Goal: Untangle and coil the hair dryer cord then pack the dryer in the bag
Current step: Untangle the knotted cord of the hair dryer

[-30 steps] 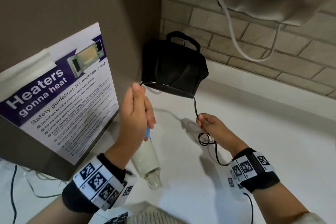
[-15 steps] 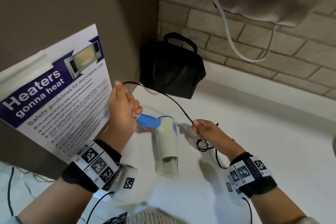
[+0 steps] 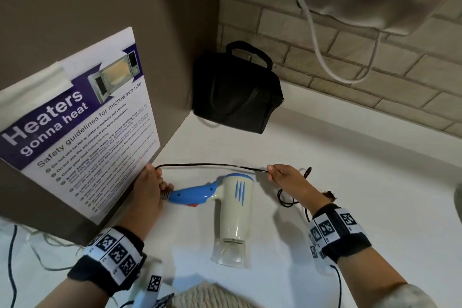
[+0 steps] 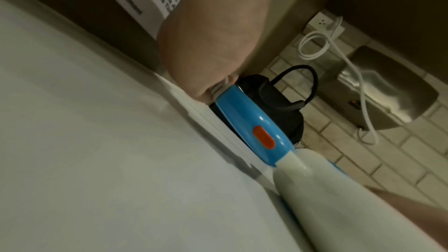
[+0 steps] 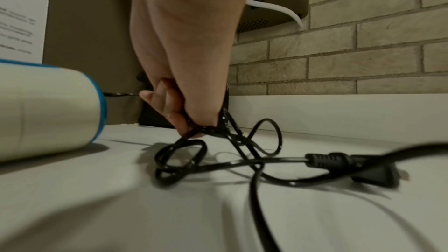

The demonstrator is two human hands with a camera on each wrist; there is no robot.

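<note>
Dryer lies on the white counter, nozzle toward the person. Left hand grips the cord at the handle end. Right hand pinches the cord, apparently with several tangled loops. Bag stands in the far corner.

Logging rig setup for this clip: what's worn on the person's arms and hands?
Both hands are bare: no gloves or rings visible. The left wrist and right wrist each carry a black fabric band with white panels printed with square black-and-white fiducial markers. A thin black cable trails from the right band. A knitted grey-beige sleeve covers the right forearm.
</note>
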